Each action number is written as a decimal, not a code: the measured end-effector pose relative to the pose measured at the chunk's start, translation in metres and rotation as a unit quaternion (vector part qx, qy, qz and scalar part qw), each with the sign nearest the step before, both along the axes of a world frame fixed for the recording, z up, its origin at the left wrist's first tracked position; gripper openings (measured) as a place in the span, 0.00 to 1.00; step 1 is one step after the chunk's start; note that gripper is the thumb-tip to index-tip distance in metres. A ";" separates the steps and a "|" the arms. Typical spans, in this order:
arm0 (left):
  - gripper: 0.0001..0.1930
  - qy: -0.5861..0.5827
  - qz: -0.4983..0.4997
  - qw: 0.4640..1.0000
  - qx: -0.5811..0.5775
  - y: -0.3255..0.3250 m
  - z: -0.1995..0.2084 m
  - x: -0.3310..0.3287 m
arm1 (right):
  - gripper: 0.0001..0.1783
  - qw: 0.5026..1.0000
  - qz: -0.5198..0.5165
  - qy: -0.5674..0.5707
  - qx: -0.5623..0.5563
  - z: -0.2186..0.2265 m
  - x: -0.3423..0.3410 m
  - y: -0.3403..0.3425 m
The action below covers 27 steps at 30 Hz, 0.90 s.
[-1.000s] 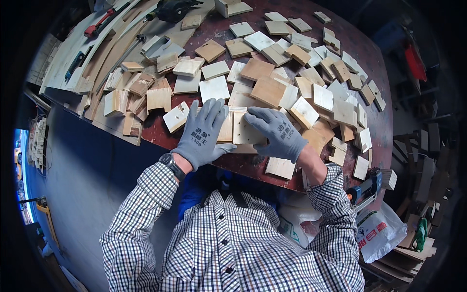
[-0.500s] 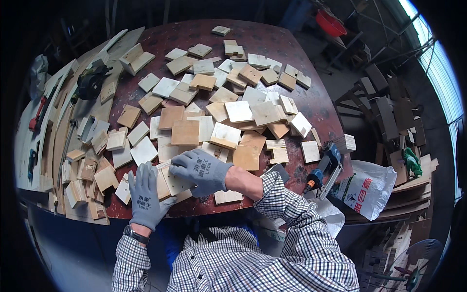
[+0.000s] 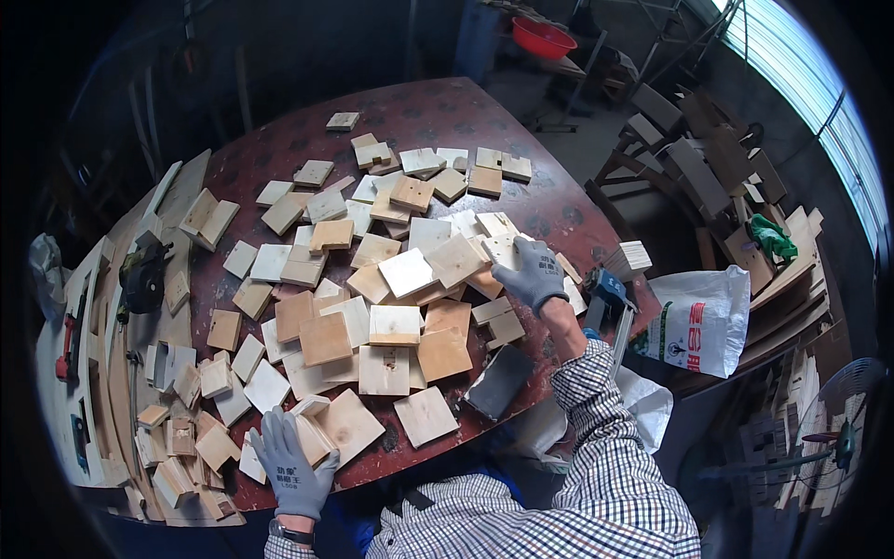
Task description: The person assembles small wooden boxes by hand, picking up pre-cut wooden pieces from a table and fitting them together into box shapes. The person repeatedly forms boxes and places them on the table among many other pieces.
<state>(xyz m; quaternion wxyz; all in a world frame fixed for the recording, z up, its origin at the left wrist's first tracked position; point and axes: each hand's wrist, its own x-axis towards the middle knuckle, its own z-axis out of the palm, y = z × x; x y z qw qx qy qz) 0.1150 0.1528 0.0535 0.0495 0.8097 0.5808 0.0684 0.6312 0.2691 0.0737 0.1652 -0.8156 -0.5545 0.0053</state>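
My left hand (image 3: 291, 466), in a grey glove, rests at the near edge of the table with its fingers stretched along the left side of some stacked wooden boards (image 3: 315, 440). Its thumb lies at their near end. A square light board (image 3: 349, 427) leans or lies against their right side. Over on the right of the pile, my gloved right hand (image 3: 533, 277) is closed on a pale wooden block (image 3: 503, 250) marked with small dark spots. The fingers' undersides are hidden. Many loose square wooden blocks (image 3: 326, 337) lie heaped between the hands.
The dark red table (image 3: 438, 107) carries the heap. Near its right edge are a blue power tool (image 3: 610, 291) and a white printed sack (image 3: 694, 321). A dark flat slab (image 3: 499, 382) lies at the front. Long planks (image 3: 116, 373) and a black tool (image 3: 144, 279) line the left.
My right hand has moved from the boards beside my left hand to the right side of the heap, onto a block. My left hand stays by the stack. The view has shifted.
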 end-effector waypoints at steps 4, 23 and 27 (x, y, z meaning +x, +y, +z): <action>0.53 0.012 0.007 1.000 -0.014 -0.003 0.006 -0.002 | 0.44 0.993 -0.054 -0.027 -0.100 -0.006 0.023 -0.007; 0.53 0.015 -0.002 1.000 0.005 -0.003 0.005 -0.003 | 0.54 0.945 0.320 -0.064 -0.035 -0.030 -0.055 0.040; 0.52 0.004 -0.004 1.000 0.001 -0.003 0.002 -0.006 | 0.40 0.934 0.353 -0.025 0.041 -0.026 -0.030 0.041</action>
